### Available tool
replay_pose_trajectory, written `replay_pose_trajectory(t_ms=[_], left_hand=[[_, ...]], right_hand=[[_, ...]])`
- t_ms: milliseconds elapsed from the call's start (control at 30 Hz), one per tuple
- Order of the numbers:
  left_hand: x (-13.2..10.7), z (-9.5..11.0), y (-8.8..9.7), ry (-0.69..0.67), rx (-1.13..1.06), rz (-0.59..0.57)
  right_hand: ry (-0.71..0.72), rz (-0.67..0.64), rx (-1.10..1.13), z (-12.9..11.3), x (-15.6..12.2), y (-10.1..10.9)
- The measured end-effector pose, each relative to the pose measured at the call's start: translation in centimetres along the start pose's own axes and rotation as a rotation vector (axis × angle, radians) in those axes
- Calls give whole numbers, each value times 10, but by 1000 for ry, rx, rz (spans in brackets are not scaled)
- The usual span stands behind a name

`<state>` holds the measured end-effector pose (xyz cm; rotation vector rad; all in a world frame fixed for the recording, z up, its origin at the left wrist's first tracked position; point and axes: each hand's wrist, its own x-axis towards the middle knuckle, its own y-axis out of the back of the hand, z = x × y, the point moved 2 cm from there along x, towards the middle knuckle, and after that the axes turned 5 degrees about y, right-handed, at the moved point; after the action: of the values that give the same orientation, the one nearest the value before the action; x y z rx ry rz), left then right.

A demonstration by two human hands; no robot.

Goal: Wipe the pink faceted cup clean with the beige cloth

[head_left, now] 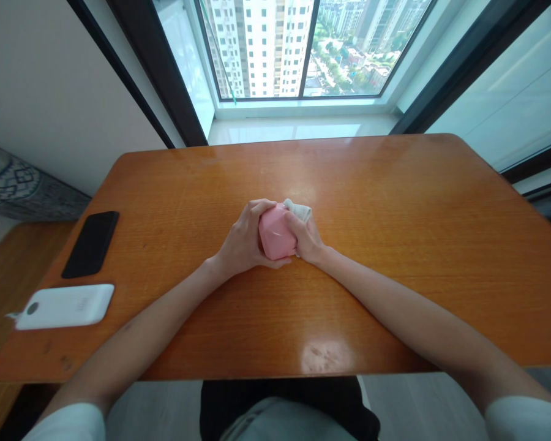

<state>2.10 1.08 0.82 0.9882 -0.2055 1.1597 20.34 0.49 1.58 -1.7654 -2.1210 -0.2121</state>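
Observation:
A small, smooth pink object with rounded corners [276, 233], perhaps a cup or box, is held above the middle of the table. My left hand [247, 236] wraps round it from the left, fingers over the far side and thumb along the near side. On the other side, my right hand [308, 237] is closed on a white cloth [298, 210] and presses it to the pink object's right side. The right thumb lies against the pink surface. Part of the cloth and the object's right end are hidden by my right hand.
The brown wooden table [395, 202] has a glossy top and rounded corners. On its left side lie a black phone [90, 245] and a white, flat device [67, 307] with a cable at its left end. Beyond the far edge is a window [298, 61].

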Motion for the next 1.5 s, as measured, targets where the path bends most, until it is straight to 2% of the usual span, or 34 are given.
replay_pose_trajectory(t_ms=[233, 500, 767, 867, 1500], left_hand=[[2, 2, 2, 38, -10, -23], [1, 4, 3, 150, -44, -58], [0, 3, 1, 406, -228, -145], [-1, 2, -1, 455, -288, -162], [-10, -9, -8, 305, -275, -95]], right_hand=[[31, -16, -17, 1, 0, 0], [39, -20, -38, 1, -1, 0], [29, -49, -45, 3, -2, 1], [49, -82, -52, 2, -2, 1], [10, -79, -74, -4, -1, -3]])
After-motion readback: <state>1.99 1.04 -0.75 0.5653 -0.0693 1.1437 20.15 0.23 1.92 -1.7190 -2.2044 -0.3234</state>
